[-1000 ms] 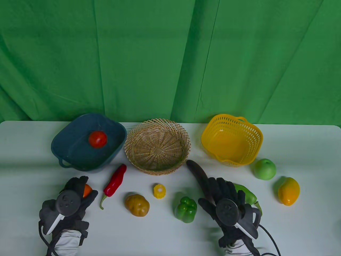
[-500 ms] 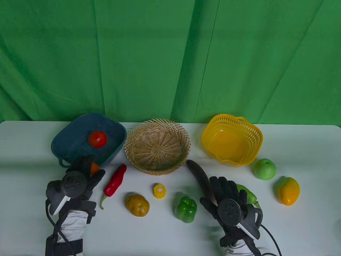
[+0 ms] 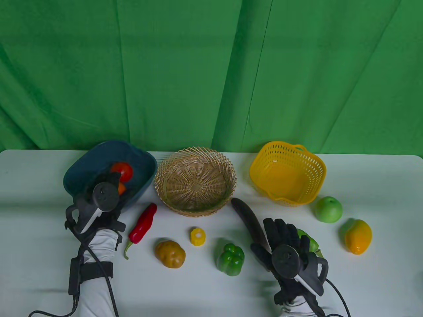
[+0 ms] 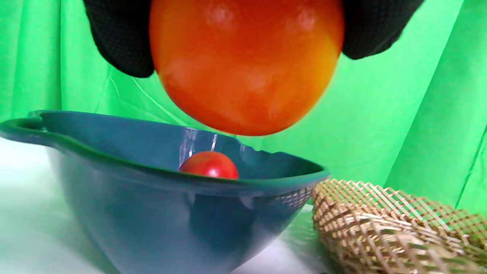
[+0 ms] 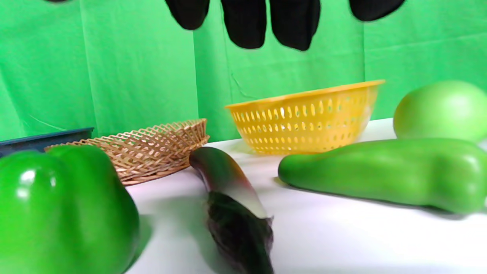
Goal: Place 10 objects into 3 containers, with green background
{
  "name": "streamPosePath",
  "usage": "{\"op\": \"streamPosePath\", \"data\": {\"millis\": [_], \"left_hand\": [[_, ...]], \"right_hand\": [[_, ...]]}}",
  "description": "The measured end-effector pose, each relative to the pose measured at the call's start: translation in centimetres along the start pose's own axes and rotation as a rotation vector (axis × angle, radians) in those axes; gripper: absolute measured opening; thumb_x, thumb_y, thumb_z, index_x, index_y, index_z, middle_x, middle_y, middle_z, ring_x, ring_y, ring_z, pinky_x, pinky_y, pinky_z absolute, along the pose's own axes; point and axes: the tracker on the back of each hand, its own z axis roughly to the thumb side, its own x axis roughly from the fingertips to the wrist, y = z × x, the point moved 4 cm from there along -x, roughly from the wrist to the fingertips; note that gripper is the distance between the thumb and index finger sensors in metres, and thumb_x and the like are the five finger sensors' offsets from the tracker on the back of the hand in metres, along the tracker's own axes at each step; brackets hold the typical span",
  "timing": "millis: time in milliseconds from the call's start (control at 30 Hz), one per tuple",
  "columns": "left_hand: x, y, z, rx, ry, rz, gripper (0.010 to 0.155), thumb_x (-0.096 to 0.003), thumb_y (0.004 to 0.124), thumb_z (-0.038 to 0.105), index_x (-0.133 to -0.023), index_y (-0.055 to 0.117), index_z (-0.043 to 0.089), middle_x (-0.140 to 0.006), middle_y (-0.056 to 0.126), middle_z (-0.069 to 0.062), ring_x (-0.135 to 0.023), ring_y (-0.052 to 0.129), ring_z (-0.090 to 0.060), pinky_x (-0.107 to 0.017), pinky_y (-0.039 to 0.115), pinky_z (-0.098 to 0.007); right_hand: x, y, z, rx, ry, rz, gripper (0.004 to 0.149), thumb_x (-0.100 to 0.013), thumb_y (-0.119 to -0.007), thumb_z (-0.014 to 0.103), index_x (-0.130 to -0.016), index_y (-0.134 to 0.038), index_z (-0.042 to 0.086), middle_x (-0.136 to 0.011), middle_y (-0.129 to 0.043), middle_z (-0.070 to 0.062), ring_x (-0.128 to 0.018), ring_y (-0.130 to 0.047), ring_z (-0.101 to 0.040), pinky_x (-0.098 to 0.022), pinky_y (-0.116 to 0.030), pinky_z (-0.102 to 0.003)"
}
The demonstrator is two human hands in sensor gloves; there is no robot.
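The left hand (image 3: 105, 195) hangs over the near rim of the blue bowl (image 3: 81, 170) at the far left of the worktop (image 3: 39, 251); its grip is closed around an orange fruit (image 4: 245, 62), the gloved fingers (image 4: 121, 38) pressing it from both sides in the left wrist view; the fruit sits above the bowl's rim, not yet inside; a red tomato (image 3: 123, 169) lies in the bowl beyond it. The right hand (image 3: 286, 252) rests low over the near right of the worktop, between a dark eggplant (image 3: 246, 218) on its left and a long green pepper (image 5: 384, 175) on its right; its grip is wide, fingers (image 5: 293, 23) spread and holding nothing in the right wrist view. The wicker basket (image 3: 196, 181) stands in the middle of the far row; the yellow basket (image 3: 287, 173) stands to its right; both hold nothing. A red chili (image 3: 142, 224) lies just right of the left forearm; a brown potato (image 3: 170, 253), a small yellow corn piece (image 3: 197, 236) and a green bell pepper (image 3: 230, 259) lie along the near middle; a green apple (image 3: 328, 209) and a yellow mango (image 3: 358, 236) lie at the right, near the yellow basket.
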Motion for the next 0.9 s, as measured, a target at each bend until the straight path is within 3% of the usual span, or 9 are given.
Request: {"op": "streamPosePath", "data": {"millis": [433, 900], "left_hand": [[-1.6, 2.0, 0.4, -0.127, -0.036, -0.012, 0.073, -0.0541, 0.068, 0.062, -0.117, 0.046, 0.031, -0.120, 0.049, -0.018, -0.105, 0.066, -0.044, -0.067, 0.070, -0.057], [1.0, -0.8, 2.2, -0.105, 0.113, 0.050, 0.070, -0.0566, 0.061, 0.062, -0.117, 0.047, 0.030, -0.121, 0.050, -0.018, -0.108, 0.063, -0.046, -0.068, 0.066, -0.061]], "right_hand": [[-0.1, -0.3, -0.1, 0.021, -0.012, 0.016, 0.081, -0.053, -0.051, 0.071, -0.119, -0.039, 0.025, -0.124, -0.049, -0.019, -0.109, -0.051, -0.052, -0.073, -0.039, -0.079], [-0.1, -0.3, 0.1, 0.005, 0.003, 0.015, 0.081, -0.053, -0.051, 0.071, -0.119, -0.039, 0.025, -0.124, -0.049, -0.019, -0.109, -0.050, -0.052, -0.073, -0.039, -0.079]]}}
